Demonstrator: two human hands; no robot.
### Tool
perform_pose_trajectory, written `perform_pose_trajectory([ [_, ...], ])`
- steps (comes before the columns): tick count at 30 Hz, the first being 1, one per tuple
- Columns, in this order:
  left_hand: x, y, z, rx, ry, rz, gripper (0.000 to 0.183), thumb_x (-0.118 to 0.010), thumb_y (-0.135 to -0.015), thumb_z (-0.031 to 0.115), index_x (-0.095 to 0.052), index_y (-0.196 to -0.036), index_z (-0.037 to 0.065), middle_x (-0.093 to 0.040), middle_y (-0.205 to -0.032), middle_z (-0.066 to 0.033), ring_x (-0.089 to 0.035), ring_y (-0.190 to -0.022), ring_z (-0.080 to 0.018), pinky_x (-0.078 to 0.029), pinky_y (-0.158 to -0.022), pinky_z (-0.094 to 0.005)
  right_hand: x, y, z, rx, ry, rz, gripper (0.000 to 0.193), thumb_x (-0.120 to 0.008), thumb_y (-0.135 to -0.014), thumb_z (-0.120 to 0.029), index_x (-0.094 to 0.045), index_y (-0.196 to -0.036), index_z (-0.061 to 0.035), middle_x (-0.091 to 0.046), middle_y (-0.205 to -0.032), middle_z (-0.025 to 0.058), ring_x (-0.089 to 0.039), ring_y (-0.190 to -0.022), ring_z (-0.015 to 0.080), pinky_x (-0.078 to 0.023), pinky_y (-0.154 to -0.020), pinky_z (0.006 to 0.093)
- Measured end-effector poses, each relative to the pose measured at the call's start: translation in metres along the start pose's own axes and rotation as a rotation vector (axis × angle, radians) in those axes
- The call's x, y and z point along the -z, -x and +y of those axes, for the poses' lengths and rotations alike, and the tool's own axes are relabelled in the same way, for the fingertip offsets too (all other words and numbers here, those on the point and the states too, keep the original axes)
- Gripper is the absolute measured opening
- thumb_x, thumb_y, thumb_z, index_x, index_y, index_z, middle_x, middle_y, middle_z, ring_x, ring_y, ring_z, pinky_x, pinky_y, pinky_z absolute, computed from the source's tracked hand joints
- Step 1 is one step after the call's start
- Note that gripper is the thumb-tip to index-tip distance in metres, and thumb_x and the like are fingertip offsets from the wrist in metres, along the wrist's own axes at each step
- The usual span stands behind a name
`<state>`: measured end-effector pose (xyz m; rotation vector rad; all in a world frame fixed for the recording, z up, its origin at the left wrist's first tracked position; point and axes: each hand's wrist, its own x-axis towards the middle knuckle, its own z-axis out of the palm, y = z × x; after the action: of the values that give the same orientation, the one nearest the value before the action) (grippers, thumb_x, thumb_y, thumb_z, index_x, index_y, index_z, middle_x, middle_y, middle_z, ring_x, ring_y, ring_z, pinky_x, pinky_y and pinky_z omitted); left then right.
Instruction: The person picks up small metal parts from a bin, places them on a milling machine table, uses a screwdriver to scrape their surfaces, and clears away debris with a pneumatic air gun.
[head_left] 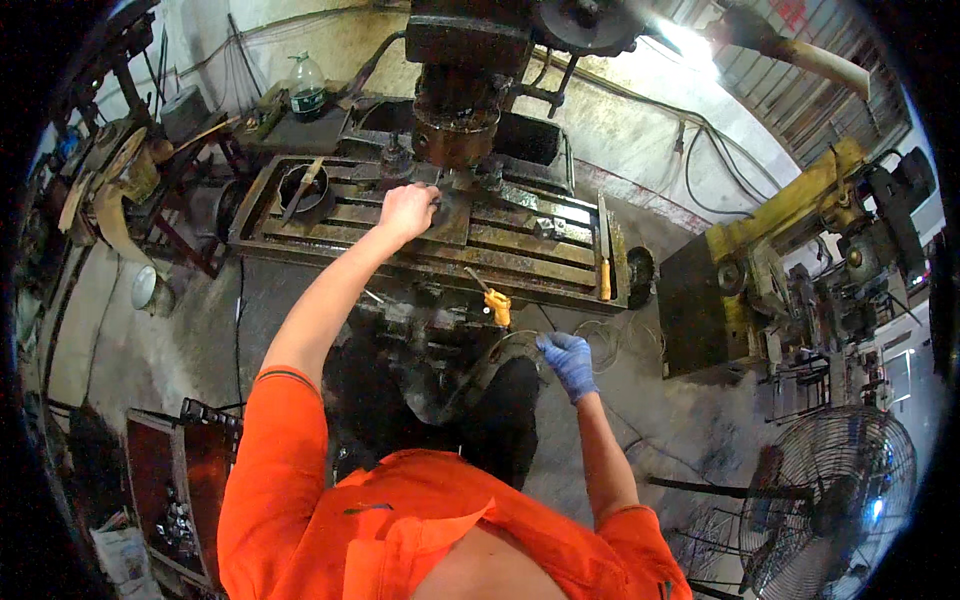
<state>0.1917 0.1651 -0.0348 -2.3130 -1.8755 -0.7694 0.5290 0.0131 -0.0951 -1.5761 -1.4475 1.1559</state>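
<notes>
My bare left hand is over the slotted machine table, just below the dark spindle head. Its fingers are closed by a small dark piece that I cannot make out. Lower and to the right, my right hand, in a blue glove, is closed around the end of a thin dark rod in front of the table. Between the hands, a yellow-handled tool is at the table's front edge. Small metal blocks sit on the table, right of my left hand.
A black pot with a flat stick across it stands on the table's left. Along the right end lies a long tool with a yellow handle. A large fan stands at lower right, a metal cabinet at lower left.
</notes>
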Motion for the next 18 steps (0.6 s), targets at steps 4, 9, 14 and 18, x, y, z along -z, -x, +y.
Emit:
perform_pose_trajectory([
  [4,-0.022,-0.011,-0.005,0.002,0.015,0.074,0.018,-0.059,-0.073,0.019,-0.061,-0.089,0.01,-0.06,-0.083,-0.0123,-0.059,-0.075,-0.0311,-0.048,-0.065,-0.0416,0.013,0.008,0.012,0.026,0.043,0.03,0.021,-0.066,-0.076,-0.016,-0.064,-0.087,0.0025,-0.062,-0.075,0.0007,-0.051,-0.065,0.0067,-0.043,-0.058,0.0232],
  [9,-0.037,-0.019,-0.008,-0.005,0.048,0.139,0.02,-0.059,-0.075,0.021,-0.058,-0.092,0.01,-0.059,-0.083,-0.0127,-0.059,-0.073,-0.0312,-0.047,-0.063,-0.0417,0.036,0.016,-0.004,0.063,0.126,0.051,0.027,-0.068,-0.073,-0.018,-0.063,-0.088,0.0036,-0.065,-0.076,0.0058,-0.055,-0.066,0.0098,-0.045,-0.058,0.0253],
  [14,-0.026,-0.021,0.0,0.145,0.064,0.091,0.027,-0.062,-0.073,0.023,-0.056,-0.093,0.006,-0.06,-0.081,-0.0168,-0.06,-0.076,-0.0316,-0.048,-0.063,-0.0415,0.06,0.016,-0.056,0.215,0.081,0.158,0.02,-0.068,-0.073,-0.016,-0.064,-0.083,0.0012,-0.062,-0.069,0.0006,-0.053,-0.062,0.0076,-0.044,-0.058,0.0236],
  [18,-0.022,-0.031,-0.003,0.339,0.084,0.036,0.034,-0.066,-0.07,0.026,-0.056,-0.095,0.005,-0.061,-0.081,-0.0191,-0.06,-0.079,-0.0315,-0.048,-0.066,-0.0421,0.1,-0.001,-0.16,0.542,0.123,0.37,0.011,-0.064,-0.075,-0.009,-0.065,-0.082,-0.0008,-0.055,-0.066,-0.0038,-0.046,-0.06,0.0057,-0.04,-0.055,0.0218],
])
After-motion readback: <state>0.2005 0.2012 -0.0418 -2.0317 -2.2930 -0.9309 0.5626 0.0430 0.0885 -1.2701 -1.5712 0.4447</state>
